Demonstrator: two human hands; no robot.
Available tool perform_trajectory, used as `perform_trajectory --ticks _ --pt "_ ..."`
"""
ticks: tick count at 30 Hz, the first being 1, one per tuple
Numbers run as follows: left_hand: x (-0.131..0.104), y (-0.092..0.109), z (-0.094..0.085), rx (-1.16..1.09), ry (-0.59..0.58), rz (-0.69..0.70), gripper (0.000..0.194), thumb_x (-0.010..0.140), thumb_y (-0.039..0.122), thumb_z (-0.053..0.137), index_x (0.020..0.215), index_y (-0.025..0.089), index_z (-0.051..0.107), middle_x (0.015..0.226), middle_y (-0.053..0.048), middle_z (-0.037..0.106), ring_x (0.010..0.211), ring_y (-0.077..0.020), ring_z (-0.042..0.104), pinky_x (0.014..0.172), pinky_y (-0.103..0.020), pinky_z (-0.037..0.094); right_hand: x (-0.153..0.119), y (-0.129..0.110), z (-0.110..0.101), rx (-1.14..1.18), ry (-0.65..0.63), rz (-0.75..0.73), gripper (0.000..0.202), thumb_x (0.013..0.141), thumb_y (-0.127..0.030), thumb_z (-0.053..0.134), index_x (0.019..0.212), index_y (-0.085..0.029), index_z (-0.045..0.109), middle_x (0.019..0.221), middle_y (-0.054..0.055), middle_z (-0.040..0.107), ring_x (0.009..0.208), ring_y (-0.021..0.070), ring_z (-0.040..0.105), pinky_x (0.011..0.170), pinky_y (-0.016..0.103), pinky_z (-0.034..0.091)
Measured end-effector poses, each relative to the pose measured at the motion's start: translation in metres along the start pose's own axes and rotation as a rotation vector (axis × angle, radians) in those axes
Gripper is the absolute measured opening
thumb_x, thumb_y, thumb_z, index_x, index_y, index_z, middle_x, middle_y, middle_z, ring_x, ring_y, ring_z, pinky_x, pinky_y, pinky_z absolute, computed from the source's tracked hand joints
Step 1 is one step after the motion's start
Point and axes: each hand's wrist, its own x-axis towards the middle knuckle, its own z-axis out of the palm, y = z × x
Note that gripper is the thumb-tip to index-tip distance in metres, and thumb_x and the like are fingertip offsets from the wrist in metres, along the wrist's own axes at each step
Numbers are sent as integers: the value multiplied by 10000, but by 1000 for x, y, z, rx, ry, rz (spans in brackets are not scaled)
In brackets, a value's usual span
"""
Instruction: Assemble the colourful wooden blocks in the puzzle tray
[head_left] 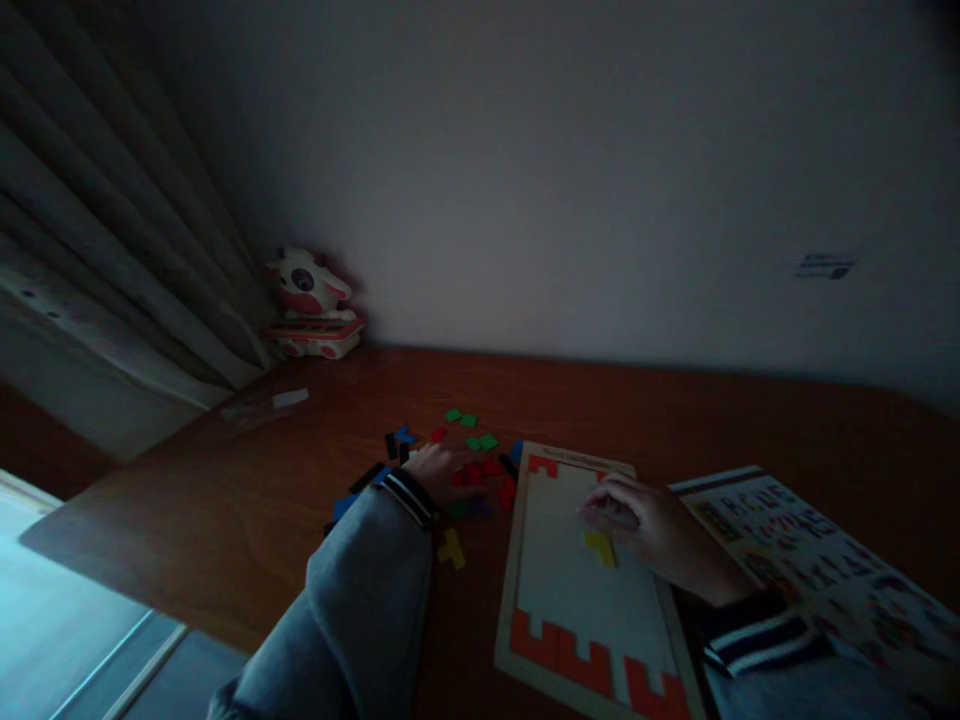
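Note:
My left hand (442, 472) reaches over a loose pile of coloured puzzle pieces, its fingers stretched out and slightly blurred. Red pieces (507, 492) lie by its fingertips, and green pieces (487, 441) are just beyond. Above a wooden puzzle board (517, 560) with a pale inside, my right hand (634, 515) has its fingers curled in; whatever they hold, if anything, is hidden. A yellow piece (600, 547) shows on the board right below that hand. Red pieces (561, 655) line the board's near end, and another red piece (542, 466) sits in its far left corner.
To the right of the board lies a printed picture sheet (795, 540). Another yellow piece (451, 550) rests left of the board, on the brown table (225, 500). A cow-shaped toy (311, 300) stands at the back left by the curtain (112, 220), near a clear plastic wrapper (255, 410).

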Motion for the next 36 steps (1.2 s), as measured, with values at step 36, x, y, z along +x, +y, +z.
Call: perform_trajectory --ticks 36 --pt "18 14 29 -56 115 108 226 971 265 512 1035 202 719 1259 -80 654 1095 -229 644 986 -379 499 52 -89 82 -65 44 -60 295 753 -63 650 997 -211 723 1015 60 703 942 224 657 844 323 489"
